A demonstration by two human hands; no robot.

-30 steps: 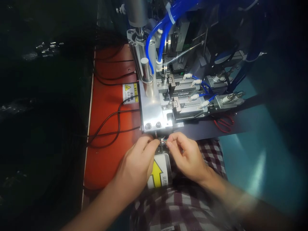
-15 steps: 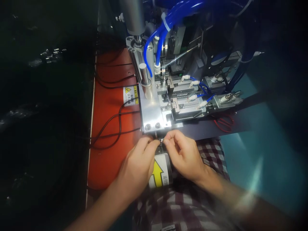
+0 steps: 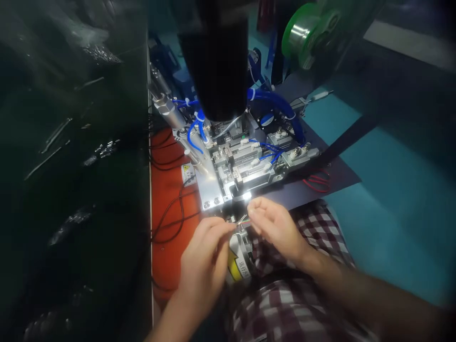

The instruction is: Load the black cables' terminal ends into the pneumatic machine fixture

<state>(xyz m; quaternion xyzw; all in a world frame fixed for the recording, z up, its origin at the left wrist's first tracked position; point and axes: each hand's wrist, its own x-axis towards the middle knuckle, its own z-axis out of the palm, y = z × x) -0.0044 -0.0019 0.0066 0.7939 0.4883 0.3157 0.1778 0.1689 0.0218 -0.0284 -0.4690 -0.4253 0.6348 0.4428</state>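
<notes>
Thin coloured wires (image 3: pixel 245 222) with pale loose ends show between my two hands, just in front of the machine. My left hand (image 3: pixel 204 254) is closed, its thumb and forefinger pinched at the left end of the wires, where something small is too fine to make out. On the other side my right hand (image 3: pixel 276 230) is closed too, fingertips together around the right part of the wires. Below the hands is a rounded machine part with a yellow arrow label (image 3: pixel 235 266). A shiny metal plate (image 3: pixel 210 190) of the machine lies just beyond my left hand.
Pneumatic cylinders (image 3: pixel 252 164) with blue hoses (image 3: pixel 276 102) fill the machine's middle. Black cables (image 3: pixel 181 209) loop over an orange-red base (image 3: pixel 167 190). A dark column (image 3: pixel 221 61) hangs above; a green-rimmed spool (image 3: pixel 299 35) is upper right. Shiny small pieces (image 3: pixel 103 151) lie left on a dark surface.
The view has tilted up and shifted, bringing the dark column and spool into sight. My hands have moved slightly apart, and the coloured wires now show between them.
</notes>
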